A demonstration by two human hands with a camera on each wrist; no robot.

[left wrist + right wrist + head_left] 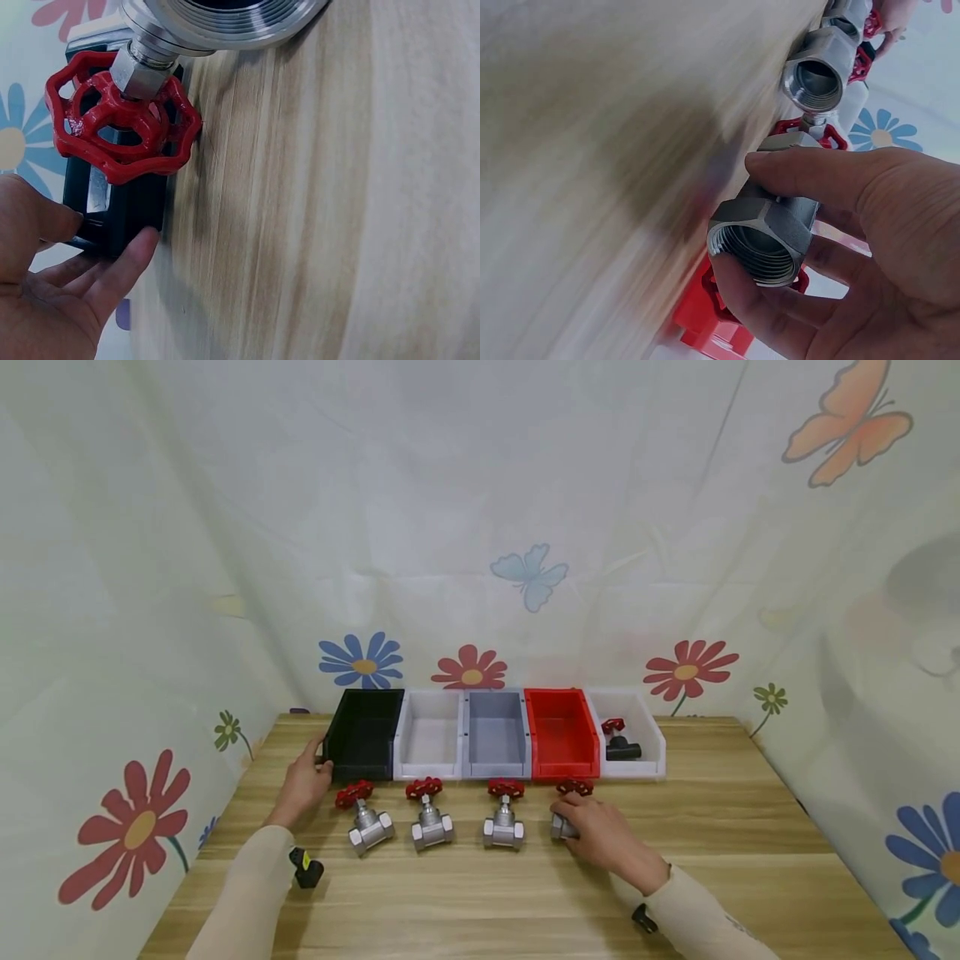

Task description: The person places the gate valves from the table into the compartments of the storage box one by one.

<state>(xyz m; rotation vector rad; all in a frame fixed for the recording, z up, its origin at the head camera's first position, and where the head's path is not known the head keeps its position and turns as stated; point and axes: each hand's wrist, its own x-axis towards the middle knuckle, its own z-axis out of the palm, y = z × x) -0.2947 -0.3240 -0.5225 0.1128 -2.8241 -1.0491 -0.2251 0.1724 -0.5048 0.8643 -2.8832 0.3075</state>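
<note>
Handwheel valve point(761, 223) is gripped by right fingers point(754, 301), black bin point(362, 772) by left fingers point(122, 274); one black valve point(622, 752) is binned, three silver valves point(503, 832) unbinned.

Seen over my head feed: one wood-grain table point(450, 902); one pale, creased cloth backdrop point(375, 493), behind and at both sides of it. Printed thereon, I list: one orange butterfly point(849, 423), upper right; one light-blue butterfly point(532, 578), centre; red flowers point(686, 672), blue flowers point(363, 665) and smaller green flowers point(227, 729), lower down.
</note>
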